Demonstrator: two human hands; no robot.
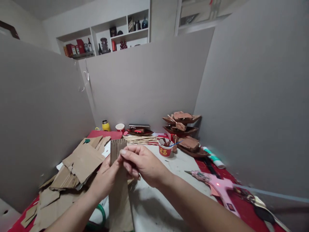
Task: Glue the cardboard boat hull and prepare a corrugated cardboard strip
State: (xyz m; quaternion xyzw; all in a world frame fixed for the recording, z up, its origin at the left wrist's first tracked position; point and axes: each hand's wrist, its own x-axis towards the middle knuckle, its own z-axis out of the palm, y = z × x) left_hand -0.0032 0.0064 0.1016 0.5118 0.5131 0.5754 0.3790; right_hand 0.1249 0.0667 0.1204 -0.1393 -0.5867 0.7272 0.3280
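Between our two hands, at center frame, we hold a cardboard strip [118,180] upright, its long axis running 12 to 6 o'clock, top edge pointing at 12. Our left hand [106,178] grips it from 9 o'clock, fingers closed on its edge. Our right hand [142,164] comes from 3 o'clock, fingertips pinched together on the upper edge. Cardboard scraps [79,164] lie at 9 o'clock, a glue gun [217,185] at 4, a red cup [165,148] at 1.
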